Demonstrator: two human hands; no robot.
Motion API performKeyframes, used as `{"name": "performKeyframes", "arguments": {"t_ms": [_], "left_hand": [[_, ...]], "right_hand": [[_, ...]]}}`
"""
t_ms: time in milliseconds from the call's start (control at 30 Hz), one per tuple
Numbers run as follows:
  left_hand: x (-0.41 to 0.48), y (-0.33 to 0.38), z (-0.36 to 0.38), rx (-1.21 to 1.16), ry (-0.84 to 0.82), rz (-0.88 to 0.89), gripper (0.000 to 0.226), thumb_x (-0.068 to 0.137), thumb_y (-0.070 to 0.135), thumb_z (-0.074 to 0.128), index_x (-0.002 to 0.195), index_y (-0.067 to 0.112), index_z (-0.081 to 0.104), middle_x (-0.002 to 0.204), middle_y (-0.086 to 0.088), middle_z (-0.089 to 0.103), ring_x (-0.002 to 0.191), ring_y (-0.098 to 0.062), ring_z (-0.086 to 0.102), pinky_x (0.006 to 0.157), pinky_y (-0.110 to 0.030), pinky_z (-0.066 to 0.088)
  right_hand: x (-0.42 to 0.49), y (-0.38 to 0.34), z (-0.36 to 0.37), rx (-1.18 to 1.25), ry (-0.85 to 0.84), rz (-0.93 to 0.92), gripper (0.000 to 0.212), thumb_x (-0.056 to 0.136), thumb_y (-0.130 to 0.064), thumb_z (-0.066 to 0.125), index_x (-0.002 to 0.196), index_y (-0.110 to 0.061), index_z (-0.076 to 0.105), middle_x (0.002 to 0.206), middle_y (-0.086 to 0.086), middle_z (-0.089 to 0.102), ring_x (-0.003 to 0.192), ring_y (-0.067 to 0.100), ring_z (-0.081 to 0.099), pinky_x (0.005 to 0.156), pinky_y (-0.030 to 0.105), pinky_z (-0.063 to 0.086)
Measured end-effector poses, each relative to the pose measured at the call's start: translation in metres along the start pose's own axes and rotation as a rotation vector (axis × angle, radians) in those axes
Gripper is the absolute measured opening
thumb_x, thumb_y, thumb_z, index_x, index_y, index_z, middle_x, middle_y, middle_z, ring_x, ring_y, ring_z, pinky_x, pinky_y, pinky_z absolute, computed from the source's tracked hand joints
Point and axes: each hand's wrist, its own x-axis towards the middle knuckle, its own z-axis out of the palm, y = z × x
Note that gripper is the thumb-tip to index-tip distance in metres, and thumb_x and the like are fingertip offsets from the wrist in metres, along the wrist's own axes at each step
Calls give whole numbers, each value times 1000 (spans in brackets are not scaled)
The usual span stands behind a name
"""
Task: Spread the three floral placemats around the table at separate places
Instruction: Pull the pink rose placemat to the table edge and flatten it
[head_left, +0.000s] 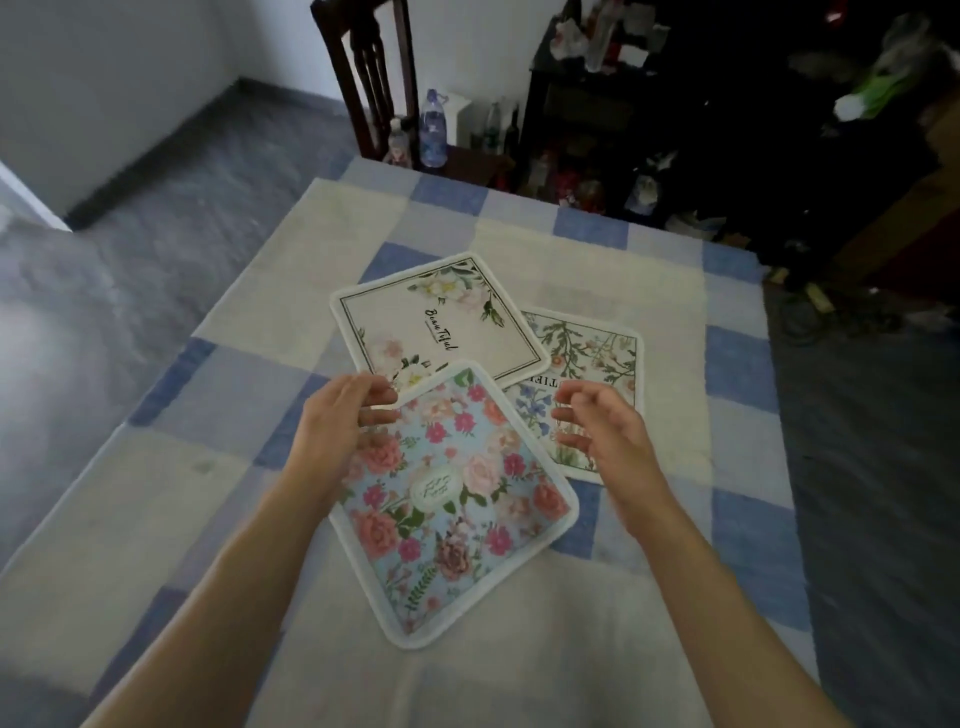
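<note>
At centre left, the left hand (343, 421) is pinching a corner of the rose-print placemat (452, 504), which is overlapping the "Beautiful" placemat (441, 317) and the botanical placemat (592, 358) mid-tabletop (156, 519). The mats are probably light and bendy, so edges suit gripping. The right hand (602, 431) is hovering, released.

Checked tablecloth (249, 291) under three overlapping placemats: blue floral (452, 509), white lettered (441, 322), botanical (592, 358).

Dim, flat light here; the surface (519, 654) stays pale and soft, the right hand (597, 431) smears slightly (motion blur), the far cabinet (571, 119) sinks into black, edges bend.
</note>
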Motion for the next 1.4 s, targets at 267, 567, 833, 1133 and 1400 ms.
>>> {"name": "performKeyframes", "arguments": {"t_ms": [267, 567, 833, 1133, 1400], "left_hand": [[-1, -27, -11, 14, 142, -44, 29, 97, 32, 52, 99, 6, 67, 97, -10, 73, 77, -21, 71, 63, -34, 58], [1, -92, -41, 49, 286, -184, 26, 97, 29, 50, 92, 7, 63, 85, -8, 67, 74, -21, 63, 71, -40, 53], [-13, -137, -59, 213, 397, -320, 20, 86, 31, 57, 74, 19, 67, 72, 5, 70, 66, -14, 64, 61, -30, 51], [-17, -130, -46, 388, 531, -361, 36, 77, 22, 77, 110, 13, 64, 93, 0, 68, 85, -19, 67, 72, -30, 54], [-20, -126, -36, 444, 498, -299, 7, 89, 20, 63, 84, 17, 65, 82, -2, 71, 71, -18, 70, 59, -32, 59]], "right_hand": [[27, 22, 5, -60, -71, 33, 18, 98, -33, 53, 108, -29, 67, 112, -9, 68, 107, 11, 65, 88, 34, 53], [62, 76, 14, -286, -158, 88, 21, 87, -53, 56, 104, -44, 64, 105, -25, 66, 96, -9, 62, 78, 19, 47], [82, 113, 21, -741, -204, -20, 34, 90, -40, 60, 119, -22, 61, 106, -9, 58, 97, 10, 57, 80, 26, 42], [74, 110, 25, -780, -65, -95, 26, 91, -14, 65, 116, -11, 65, 91, -5, 63, 75, 9, 59, 64, 14, 45], [70, 102, 21, -819, 21, -128, 14, 89, -9, 66, 101, -11, 70, 91, 1, 70, 81, 16, 65, 77, 28, 53]]}}
